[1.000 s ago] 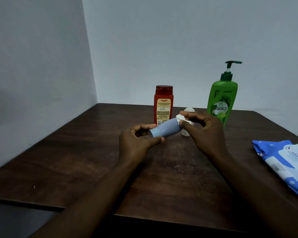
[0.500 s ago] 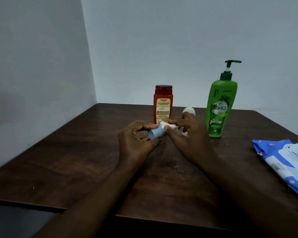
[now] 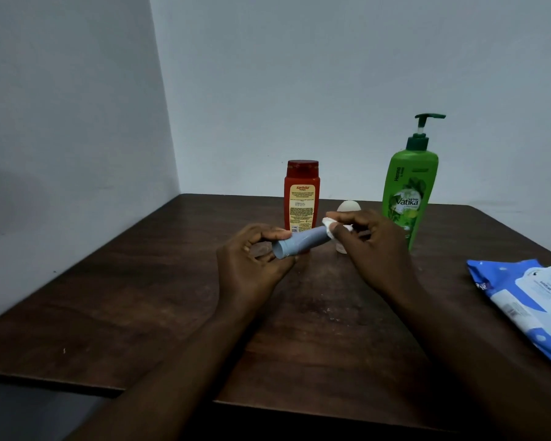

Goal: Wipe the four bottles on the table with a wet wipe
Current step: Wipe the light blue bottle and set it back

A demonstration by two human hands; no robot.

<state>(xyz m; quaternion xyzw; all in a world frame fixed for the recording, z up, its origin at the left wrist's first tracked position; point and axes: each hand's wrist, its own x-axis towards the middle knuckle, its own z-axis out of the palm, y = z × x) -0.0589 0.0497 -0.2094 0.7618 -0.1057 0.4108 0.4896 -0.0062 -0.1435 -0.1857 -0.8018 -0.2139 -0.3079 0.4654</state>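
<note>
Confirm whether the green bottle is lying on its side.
No, the green bottle stands upright on the table.

The blue bottle [image 3: 303, 244] is held tilted, the wipe [image 3: 327, 225] bunched at its raised end; red bottle [image 3: 301, 198], white bottle [image 3: 349, 206] and green bottle [image 3: 407, 192] are stood behind.

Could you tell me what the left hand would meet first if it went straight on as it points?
Probably the red bottle, standing just beyond the blue bottle the left hand holds; depth is unclear.
</note>
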